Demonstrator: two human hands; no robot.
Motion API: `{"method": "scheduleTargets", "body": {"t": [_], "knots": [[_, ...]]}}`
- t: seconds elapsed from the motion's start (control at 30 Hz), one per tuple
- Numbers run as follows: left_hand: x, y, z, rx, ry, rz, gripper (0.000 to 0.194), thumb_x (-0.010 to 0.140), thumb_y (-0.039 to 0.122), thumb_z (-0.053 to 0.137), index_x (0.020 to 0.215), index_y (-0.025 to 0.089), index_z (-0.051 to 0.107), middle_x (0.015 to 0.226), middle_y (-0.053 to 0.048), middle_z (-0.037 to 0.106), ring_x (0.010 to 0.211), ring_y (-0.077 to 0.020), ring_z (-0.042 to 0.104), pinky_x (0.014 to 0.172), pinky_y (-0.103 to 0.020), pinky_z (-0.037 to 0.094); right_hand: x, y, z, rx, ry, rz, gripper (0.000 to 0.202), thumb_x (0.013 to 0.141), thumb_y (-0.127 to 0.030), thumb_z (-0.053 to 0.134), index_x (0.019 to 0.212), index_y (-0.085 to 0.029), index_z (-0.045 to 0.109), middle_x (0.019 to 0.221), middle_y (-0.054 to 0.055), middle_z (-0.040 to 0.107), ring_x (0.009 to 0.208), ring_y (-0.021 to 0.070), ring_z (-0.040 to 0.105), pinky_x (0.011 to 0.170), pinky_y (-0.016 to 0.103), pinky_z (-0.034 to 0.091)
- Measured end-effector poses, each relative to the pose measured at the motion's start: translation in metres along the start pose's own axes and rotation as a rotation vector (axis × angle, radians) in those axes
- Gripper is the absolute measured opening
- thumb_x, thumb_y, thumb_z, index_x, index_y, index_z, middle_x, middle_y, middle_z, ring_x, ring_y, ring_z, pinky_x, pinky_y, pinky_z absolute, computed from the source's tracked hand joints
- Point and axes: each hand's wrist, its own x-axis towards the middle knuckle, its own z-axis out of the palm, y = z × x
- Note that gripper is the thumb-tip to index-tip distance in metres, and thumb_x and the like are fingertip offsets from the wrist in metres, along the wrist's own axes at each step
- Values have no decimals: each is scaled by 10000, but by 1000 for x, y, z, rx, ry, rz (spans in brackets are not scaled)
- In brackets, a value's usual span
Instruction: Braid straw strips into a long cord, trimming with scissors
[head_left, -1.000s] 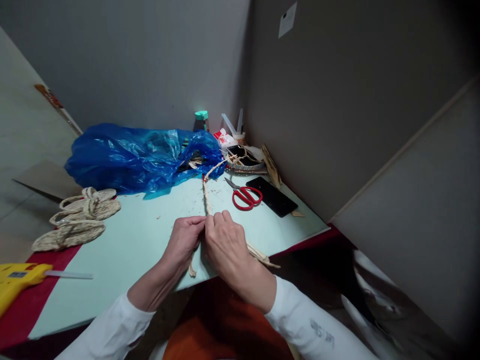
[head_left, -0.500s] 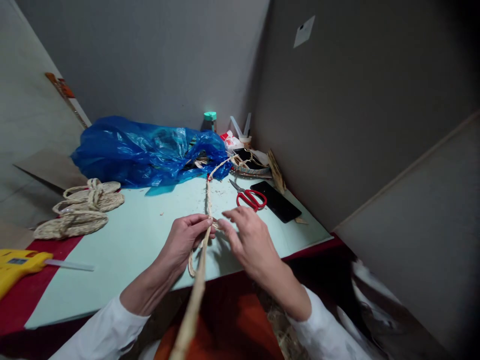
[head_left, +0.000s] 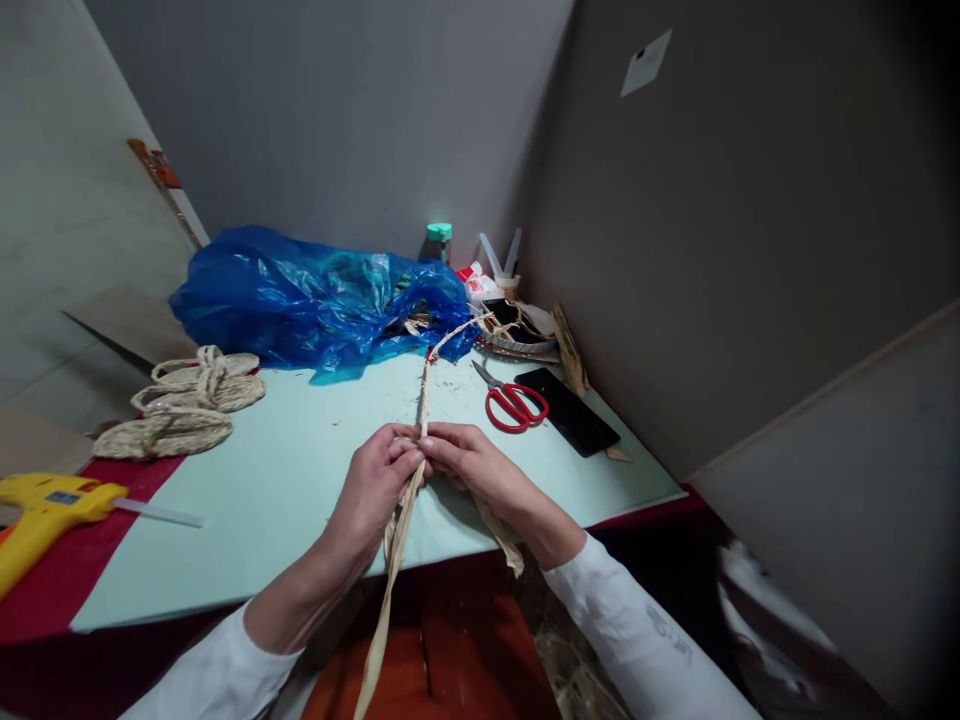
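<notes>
A pale braided cord (head_left: pixel 425 395) of dried plant fibre runs over the table from the back toward me. At its near end my left hand (head_left: pixel 382 470) pinches the strands between thumb and fingers. Touching it from the other side, my right hand (head_left: pixel 469 455) is also closed on the strands. One long flat strand (head_left: pixel 390 590) hangs down toward my lap, and another loose strand (head_left: pixel 501 540) dangles below my right wrist. The fingertips hide the crossing of the strands. Red-handled scissors (head_left: pixel 516 405) lie beyond my right hand.
Woven straw sandals (head_left: pixel 176 435) lie at the left, behind a yellow glue gun (head_left: pixel 67 500). A blue plastic bag (head_left: pixel 300 295) spreads along the back. The black phone (head_left: pixel 570 410) rests near the right wall. A jar with a green lid (head_left: pixel 439 240) stands behind the bag.
My right hand has moved left from beside the cord and closed on its strands, next to my left hand. A loose strand now hangs below my right wrist. The view has shifted slightly left.
</notes>
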Motion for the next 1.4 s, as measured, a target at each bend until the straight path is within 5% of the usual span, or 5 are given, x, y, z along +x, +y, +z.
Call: {"method": "scheduleTargets", "body": {"t": [0.43, 0.9, 1.03, 1.17, 1.4], "knots": [[-6, 24, -13, 928, -1, 287, 139, 877, 252, 469, 786, 217, 568, 701, -13, 671, 666, -180, 590, 652, -287, 385, -3, 5, 3, -328, 262, -10, 297, 817, -297, 536, 562, -146, 544, 535, -23, 490, 535, 84, 391, 518, 213, 282], [-40, -1, 25, 1706, 60, 950, 325, 767, -43, 395, 848, 124, 662, 706, -78, 670, 639, -215, 626, 563, -308, 425, -12, -2, 1, 292, 185, 9, 267, 758, -318, 689, 886, -84, 711, 808, 81, 681, 748, 150, 612, 747, 272, 457], [-42, 19, 11, 1413, -47, 812, 233, 881, 142, 450, 754, 180, 643, 662, -45, 641, 642, -203, 585, 585, -310, 417, -14, -2, -3, 235, 195, 2, 209, 795, -303, 662, 845, -102, 694, 712, 16, 602, 556, 65, 466, 529, 197, 340], [-15, 37, -6, 962, 107, 525, 185, 891, 307, 493, 893, 183, 630, 934, -83, 675, 884, -228, 586, 787, -352, 431, -14, 0, -5, 227, 165, 14, 199, 815, -321, 639, 834, -125, 672, 701, -7, 555, 523, 51, 392, 498, 194, 284], [22, 21, -4, 114, -441, -150, 150, 804, 298, 576, 785, 158, 527, 592, 42, 462, 413, -44, 300, 404, -190, 217, -13, 4, -5, 174, 86, -48, 228, 842, -352, 607, 861, -127, 630, 685, -2, 534, 551, 73, 396, 514, 203, 280]]}}
